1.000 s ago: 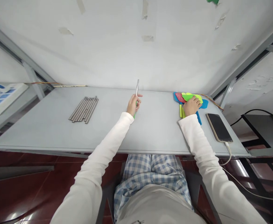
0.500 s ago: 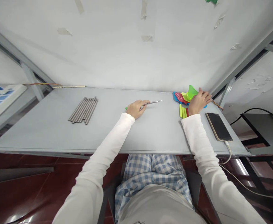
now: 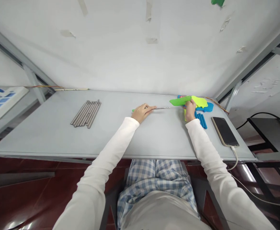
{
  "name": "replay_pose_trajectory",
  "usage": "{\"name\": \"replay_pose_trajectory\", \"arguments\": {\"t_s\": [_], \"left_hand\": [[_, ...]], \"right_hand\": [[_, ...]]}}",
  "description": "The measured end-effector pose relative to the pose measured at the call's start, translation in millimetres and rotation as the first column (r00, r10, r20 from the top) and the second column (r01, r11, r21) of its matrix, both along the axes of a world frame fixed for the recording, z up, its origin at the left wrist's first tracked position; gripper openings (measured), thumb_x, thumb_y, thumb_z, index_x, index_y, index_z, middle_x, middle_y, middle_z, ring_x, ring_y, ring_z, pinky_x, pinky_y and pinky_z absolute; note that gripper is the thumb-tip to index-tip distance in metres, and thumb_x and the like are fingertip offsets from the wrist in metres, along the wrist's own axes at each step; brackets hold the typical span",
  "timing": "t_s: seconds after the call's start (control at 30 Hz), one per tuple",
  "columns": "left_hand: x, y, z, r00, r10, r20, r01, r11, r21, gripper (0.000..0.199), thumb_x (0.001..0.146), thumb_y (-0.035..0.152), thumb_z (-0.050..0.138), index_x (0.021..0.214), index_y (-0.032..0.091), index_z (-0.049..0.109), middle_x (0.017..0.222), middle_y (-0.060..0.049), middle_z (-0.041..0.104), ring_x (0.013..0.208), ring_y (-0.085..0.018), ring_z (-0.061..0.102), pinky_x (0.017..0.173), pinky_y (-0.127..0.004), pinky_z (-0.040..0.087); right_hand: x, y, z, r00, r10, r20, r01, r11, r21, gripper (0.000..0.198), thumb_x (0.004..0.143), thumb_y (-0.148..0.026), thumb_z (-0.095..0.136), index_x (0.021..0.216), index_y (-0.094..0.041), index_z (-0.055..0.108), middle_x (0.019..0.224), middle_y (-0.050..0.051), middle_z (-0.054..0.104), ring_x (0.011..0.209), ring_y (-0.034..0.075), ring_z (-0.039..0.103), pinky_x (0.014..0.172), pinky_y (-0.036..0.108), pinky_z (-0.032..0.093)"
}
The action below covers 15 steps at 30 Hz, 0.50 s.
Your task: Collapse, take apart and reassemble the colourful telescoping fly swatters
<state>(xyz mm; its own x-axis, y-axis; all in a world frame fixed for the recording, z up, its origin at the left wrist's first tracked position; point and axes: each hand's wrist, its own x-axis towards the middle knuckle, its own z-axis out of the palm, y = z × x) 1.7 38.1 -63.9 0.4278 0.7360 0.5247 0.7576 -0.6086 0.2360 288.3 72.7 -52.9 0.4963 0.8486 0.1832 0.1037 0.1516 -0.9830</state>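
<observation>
My left hand (image 3: pixel 141 113) is closed around a thin metal rod (image 3: pixel 162 108) with a green end showing on its left side. The rod's bare tip points right, toward a green plastic fly swatter head (image 3: pixel 180 101). My right hand (image 3: pixel 190 109) grips that green head at its right end and holds it above the table. Beside and behind the right hand lie a yellow-green plastic piece (image 3: pixel 200 102) and blue plastic pieces (image 3: pixel 209 107). Several blue handle tubes (image 3: pixel 200 120) lie nearer me, partly hidden by the right hand.
A bundle of several grey metal tubes (image 3: pixel 86 113) lies on the left of the grey table (image 3: pixel 116 140). At the right, a phone (image 3: pixel 225 131) has a white cable (image 3: pixel 235 156) plugged in. A white wall (image 3: pixel 120 57) rises behind the table.
My right hand has taken hold of the green swatter head and moved it left toward the rod. The left hand has shifted slightly right with the rod.
</observation>
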Motion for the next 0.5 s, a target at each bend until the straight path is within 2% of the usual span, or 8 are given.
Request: {"name": "replay_pose_trajectory", "arguments": {"t_s": [0.07,0.1,0.17,0.33,0.5], "left_hand": [[-0.4,-0.8,1.3,1.000,0.010,-0.003,-0.010,1.000,-0.015,0.039,0.100,0.041,0.036,0.127,0.035,0.064,0.091,-0.004,0.057,0.079,-0.013,0.056,0.072,-0.024,0.043],[-0.6,-1.2,2.2,1.000,0.018,-0.003,-0.018,1.000,-0.024,0.039,0.100,0.041,0.036,0.127,0.035,0.063,0.091,-0.004,0.057,0.079,-0.013,0.056,0.071,-0.024,0.043],[-0.8,-2.2,4.0,0.999,0.037,-0.001,-0.037,0.999,-0.040,0.040,0.100,0.042,0.036,0.127,0.035,0.063,0.092,-0.004,0.058,0.080,-0.014,0.057,0.070,-0.024,0.043],[-0.7,-4.1,7.0,0.998,0.065,0.020,-0.064,0.997,-0.043,0.042,0.100,0.043,0.033,0.127,0.031,0.064,0.093,-0.005,0.061,0.082,-0.015,0.058,0.073,-0.025,0.044],[-1.6,-4.1,7.4,0.994,0.087,0.071,-0.086,0.996,-0.026,0.046,0.101,0.043,0.030,0.127,0.027,0.063,0.094,-0.006,0.062,0.086,-0.016,0.060,0.078,-0.026,0.045]], "right_hand": [[-4.2,0.0,2.0,0.946,0.049,-0.320,-0.084,0.992,-0.098,0.012,0.071,-0.024,0.053,0.079,-0.023,0.044,0.080,-0.003,0.049,0.065,0.010,0.047,0.060,0.025,0.046],[-6.0,-1.1,4.4,0.903,0.050,-0.427,-0.112,0.986,-0.122,0.017,0.068,-0.023,0.057,0.079,-0.024,0.044,0.079,-0.004,0.051,0.062,0.009,0.047,0.057,0.024,0.045],[-8.9,-4.8,9.9,0.842,0.124,-0.525,-0.209,0.972,-0.106,0.023,0.066,-0.023,0.064,0.080,-0.024,0.046,0.079,-0.005,0.055,0.061,0.009,0.051,0.056,0.024,0.047],[-18.2,-15.3,15.7,0.758,0.436,-0.485,-0.472,0.880,0.052,0.032,0.067,-0.036,0.077,0.083,-0.025,0.052,0.080,-0.003,0.061,0.061,0.011,0.057,0.057,0.027,0.051],[-31.4,-23.5,13.4,0.728,0.506,-0.464,-0.536,0.841,0.075,0.034,0.064,-0.036,0.081,0.087,-0.024,0.060,0.083,-0.003,0.065,0.064,0.012,0.061,0.061,0.028,0.052]]}}
